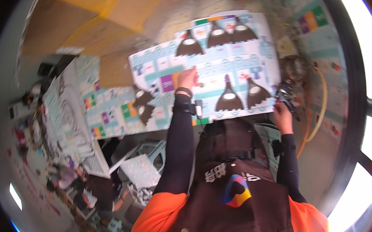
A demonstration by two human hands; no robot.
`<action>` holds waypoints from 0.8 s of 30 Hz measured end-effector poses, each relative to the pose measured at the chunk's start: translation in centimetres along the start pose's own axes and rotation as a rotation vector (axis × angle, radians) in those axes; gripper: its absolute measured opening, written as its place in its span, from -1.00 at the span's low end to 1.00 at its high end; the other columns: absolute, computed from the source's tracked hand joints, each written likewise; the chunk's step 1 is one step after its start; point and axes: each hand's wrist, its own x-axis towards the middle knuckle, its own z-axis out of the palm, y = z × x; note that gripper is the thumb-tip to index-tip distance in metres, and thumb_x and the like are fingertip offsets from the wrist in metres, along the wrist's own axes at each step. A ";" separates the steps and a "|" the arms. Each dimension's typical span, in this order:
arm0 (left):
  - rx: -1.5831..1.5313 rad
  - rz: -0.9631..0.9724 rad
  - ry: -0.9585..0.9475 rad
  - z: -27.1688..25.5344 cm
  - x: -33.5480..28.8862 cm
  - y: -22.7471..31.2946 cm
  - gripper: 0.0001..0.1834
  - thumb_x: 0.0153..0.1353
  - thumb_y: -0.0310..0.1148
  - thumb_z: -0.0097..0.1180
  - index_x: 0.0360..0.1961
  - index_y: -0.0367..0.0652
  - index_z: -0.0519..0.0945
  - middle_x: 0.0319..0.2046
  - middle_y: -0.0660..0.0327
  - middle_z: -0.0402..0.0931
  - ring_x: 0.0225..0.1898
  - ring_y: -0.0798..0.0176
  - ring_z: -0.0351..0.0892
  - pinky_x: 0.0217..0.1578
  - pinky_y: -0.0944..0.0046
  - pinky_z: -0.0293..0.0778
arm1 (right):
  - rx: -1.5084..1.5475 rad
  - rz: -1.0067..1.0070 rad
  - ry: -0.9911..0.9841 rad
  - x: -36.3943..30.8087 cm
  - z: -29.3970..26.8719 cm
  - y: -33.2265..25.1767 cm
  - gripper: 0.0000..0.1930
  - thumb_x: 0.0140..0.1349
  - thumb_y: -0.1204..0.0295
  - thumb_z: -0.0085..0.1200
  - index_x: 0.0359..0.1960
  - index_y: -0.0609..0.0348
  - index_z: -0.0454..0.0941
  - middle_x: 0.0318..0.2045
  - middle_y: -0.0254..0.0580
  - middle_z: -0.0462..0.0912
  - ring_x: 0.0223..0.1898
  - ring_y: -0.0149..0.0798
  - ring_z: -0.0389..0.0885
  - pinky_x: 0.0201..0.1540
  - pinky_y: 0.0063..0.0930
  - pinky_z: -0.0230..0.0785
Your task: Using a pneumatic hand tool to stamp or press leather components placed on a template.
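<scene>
My left hand (187,78) is closed over the middle of the printed sheet-covered table (218,70), with a small red thing at its fingertips that is too blurred to name. Closed too, by the look of its curled fingers, my right hand (284,118) is at the table's right edge, against a black and silver tool (286,96); its grip is partly hidden. Between my hands lie two dark brown fan-shaped pieces (229,98) with narrow necks and jagged wide edges. Several similar dark pieces (190,45) lie in a row farther back. Left of my left forearm are more dark pieces (142,105).
Large cardboard boxes (89,12) stand at the back left. A yellow hose (322,101) and an orange cord (306,126) hang at the right, near a metal object (294,67). Below left are a pale green stool (158,153) and people (90,196) at another table.
</scene>
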 end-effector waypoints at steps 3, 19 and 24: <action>0.801 0.343 0.326 -5.1 -2.5 -3.0 -0.51 0.08 -0.02 0.37 -0.46 -0.35 0.64 -0.47 0.03 0.65 -0.48 0.09 0.61 -0.36 0.13 0.53 | -0.011 0.060 0.038 -1.0 -0.5 2.8 -0.83 0.22 0.48 0.09 -0.18 0.24 0.60 -0.28 0.03 0.69 -0.20 -0.03 0.69 -0.09 -0.24 0.50; 1.134 -0.311 0.824 -32.0 -6.5 -11.7 -0.27 0.05 0.12 0.37 -0.11 -0.45 0.61 -0.07 -0.14 0.63 0.03 -0.15 0.60 0.00 0.03 0.52 | -0.328 0.059 0.028 4.1 4.9 -0.8 -0.53 0.04 0.41 0.32 -0.01 0.22 0.43 -0.06 0.06 0.54 0.05 0.15 0.49 0.11 -0.08 0.38; 0.581 0.041 0.424 -19.9 -14.4 -7.3 -0.52 0.31 -0.55 0.07 0.19 -0.31 0.20 -0.19 0.08 0.64 -0.47 0.25 0.70 -0.54 0.37 0.51 | -0.387 0.131 -0.004 4.6 5.7 0.8 -0.58 0.03 0.42 0.33 -0.10 0.22 0.43 -0.07 0.09 0.54 0.03 0.16 0.49 0.09 -0.08 0.38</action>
